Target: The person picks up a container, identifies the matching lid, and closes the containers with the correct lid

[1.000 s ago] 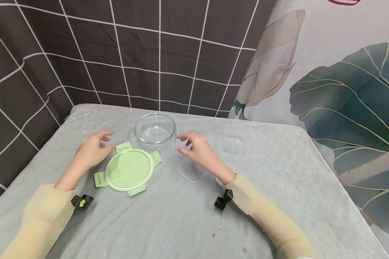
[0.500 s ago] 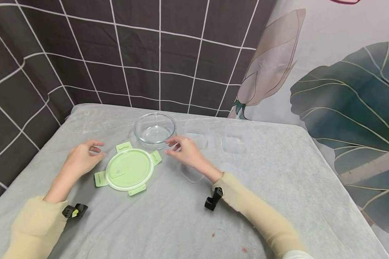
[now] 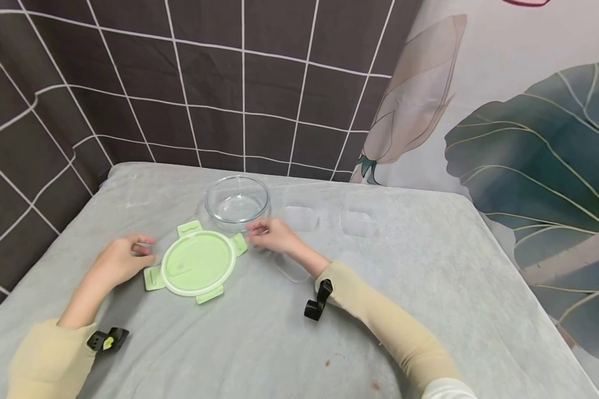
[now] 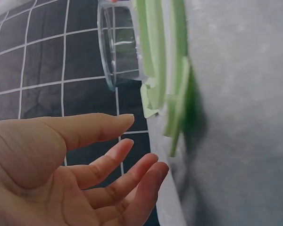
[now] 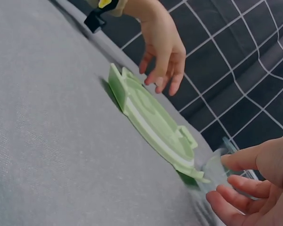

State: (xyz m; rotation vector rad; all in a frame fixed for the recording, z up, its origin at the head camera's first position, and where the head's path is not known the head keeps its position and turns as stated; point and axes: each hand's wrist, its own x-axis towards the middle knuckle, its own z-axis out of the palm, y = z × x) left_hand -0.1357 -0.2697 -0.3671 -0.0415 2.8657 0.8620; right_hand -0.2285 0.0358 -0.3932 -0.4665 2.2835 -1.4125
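Observation:
A round green lid with a pale rim and flaps sticking out around it lies flat on the table. Just behind it stands a round clear glass bowl. My left hand hovers at the lid's left side, near a flap, its fingers loosely bent and holding nothing. On the other side, my right hand is beside the lid's right flap and the front of the bowl. In the right wrist view its fingers are spread apart around nothing. The left wrist view shows the left thumb and fingers apart, short of the lid.
Two clear plastic boxes stand at the back right of the grey-covered table. A clear flat lid lies partly under the right forearm, with another faint clear piece behind it. A dark tiled-pattern curtain hangs behind.
My left hand has moved down and left, to the level of the green lid's left flap. The right hand has come left and nearer, toward the lid's right flap. The lid and bowl stay in place.

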